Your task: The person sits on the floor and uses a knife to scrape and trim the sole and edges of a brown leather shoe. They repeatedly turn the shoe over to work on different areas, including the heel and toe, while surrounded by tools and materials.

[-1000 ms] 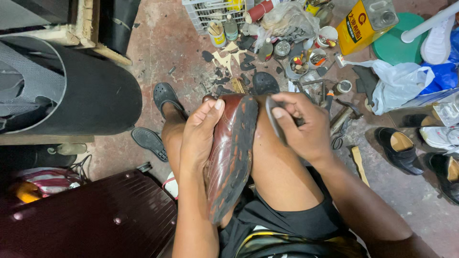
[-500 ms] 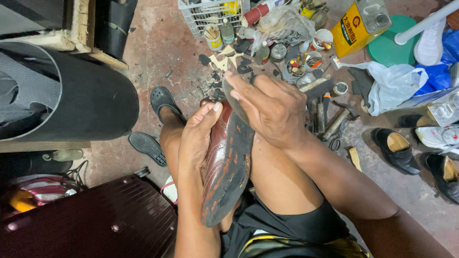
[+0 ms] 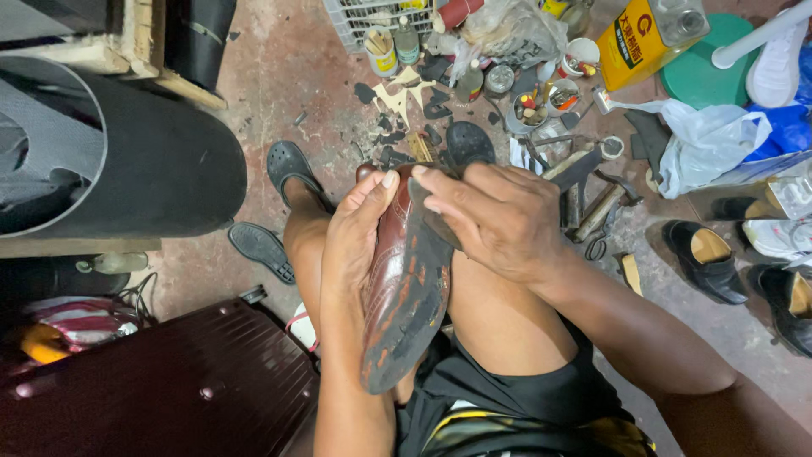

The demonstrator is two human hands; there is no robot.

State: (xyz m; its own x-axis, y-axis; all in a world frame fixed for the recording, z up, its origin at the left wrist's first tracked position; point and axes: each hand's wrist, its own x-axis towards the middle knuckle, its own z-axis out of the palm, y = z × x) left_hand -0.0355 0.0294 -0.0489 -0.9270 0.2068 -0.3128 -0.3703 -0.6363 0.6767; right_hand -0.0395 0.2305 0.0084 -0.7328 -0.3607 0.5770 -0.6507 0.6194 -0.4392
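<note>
— Moved since half a second ago: right hand (image 3: 499, 222), drawn back from beyond the toe to lie over the forepart of the sole. Brown leather shoe (image 3: 406, 288) unchanged, sole up on the lap, toe pointing away.

— Item held by that hand?

— A dark flat piece or tool, possibly an abrasive strip or blade; fingers closed on it and pressed to the sole edge near the toe. View too poor to name it.

— Left hand (image 3: 355, 245)?

— Wrapped round the upper on the shoe's left side, thumb up at the toe, gripping and steadying.

— Progress?

— Sole (image 3: 404, 317) dark with reddish worn patches along its length; judged partly worked, the surface not yet even.

— Surroundings?

— Floor (image 3: 279, 93) with dark offcuts, small tins (image 3: 529, 106), hand tools (image 3: 592, 199), a yellow can (image 3: 647, 38), black shoes (image 3: 706, 258) at right, maroon suitcase (image 3: 169, 389) at lower left.
</note>
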